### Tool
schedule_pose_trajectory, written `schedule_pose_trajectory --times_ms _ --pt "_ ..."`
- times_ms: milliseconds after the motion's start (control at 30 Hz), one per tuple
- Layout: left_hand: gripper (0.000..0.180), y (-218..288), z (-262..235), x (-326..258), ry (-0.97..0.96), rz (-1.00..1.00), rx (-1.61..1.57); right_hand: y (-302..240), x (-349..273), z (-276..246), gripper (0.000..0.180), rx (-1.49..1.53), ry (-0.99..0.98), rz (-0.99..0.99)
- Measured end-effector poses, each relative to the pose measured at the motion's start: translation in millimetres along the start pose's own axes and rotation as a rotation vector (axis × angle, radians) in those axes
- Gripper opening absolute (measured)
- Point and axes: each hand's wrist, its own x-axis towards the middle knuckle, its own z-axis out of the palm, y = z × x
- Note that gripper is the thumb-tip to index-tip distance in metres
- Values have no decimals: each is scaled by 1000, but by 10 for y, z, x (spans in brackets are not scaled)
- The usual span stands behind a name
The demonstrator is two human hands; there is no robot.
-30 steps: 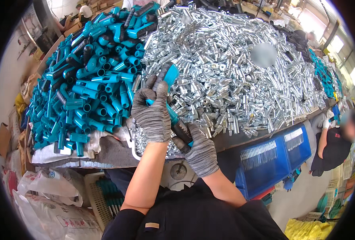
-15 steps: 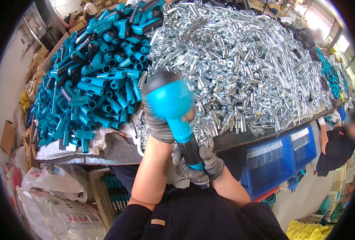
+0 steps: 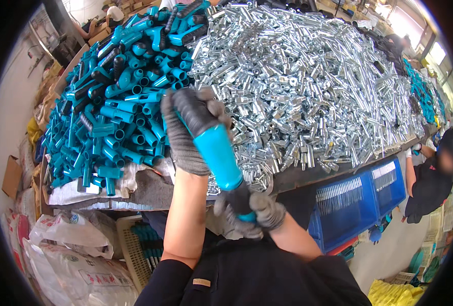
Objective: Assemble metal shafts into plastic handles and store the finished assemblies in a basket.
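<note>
Closely Held: A Teal Handle Between Two Gloves

Nearest, the right hand (image 3: pixel 249 214) is clamped on the lower end of a smooth teal handle (image 3: pixel 218 158), dark below. Its upper end is gripped by the left hand (image 3: pixel 188 125), above the table edge (image 3: pixel 150 191). Beyond, teal handles (image 3: pixel 114 117) and silver metal parts (image 3: pixel 308 92) are heaped.

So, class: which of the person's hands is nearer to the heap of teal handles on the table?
Left. The left hand grips the top of the teal handle right beside the heap of teal handles; the right hand holds its lower end, below the table edge.
</note>
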Motion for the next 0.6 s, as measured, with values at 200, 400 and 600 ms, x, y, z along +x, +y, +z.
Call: schedule_pose_trajectory --times_ms 200,400,600 --pt "60 248 521 -76 421 -75 1098 121 -15 -555 57 -1345 209 -479" --pt "47 422 450 -191 369 -116 1351 -214 -228 -217 69 -56 434 37" --pt "50 277 198 -86 498 -233 1709 -24 -42 -242 66 -156 -126 -63"
